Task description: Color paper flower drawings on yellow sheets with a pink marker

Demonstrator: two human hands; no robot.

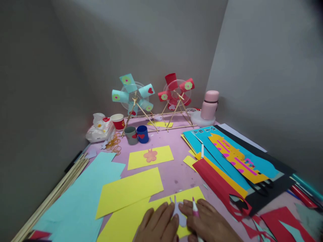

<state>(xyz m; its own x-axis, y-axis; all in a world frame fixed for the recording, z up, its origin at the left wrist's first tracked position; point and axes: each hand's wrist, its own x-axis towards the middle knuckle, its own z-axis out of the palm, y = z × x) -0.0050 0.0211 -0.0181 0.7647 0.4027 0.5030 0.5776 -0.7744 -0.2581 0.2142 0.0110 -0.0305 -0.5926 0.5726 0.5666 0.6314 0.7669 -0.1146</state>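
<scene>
At the frame's bottom centre, the lavender cut-out (pixel 181 219) (thin prongs uppermost) should handle light and crease easily; best pinned by its broad body. The left hand (pixel 159 223) lies flat, fingertips along it; the right hand (pixel 205 220) grips a pink marker (pixel 195 209).

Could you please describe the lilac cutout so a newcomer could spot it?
On the pinkish tabletop, find the yellow paper under the left hand and right hand. Between them lies the lilac cutout, flat with two prongs, unlike the pen.
</scene>
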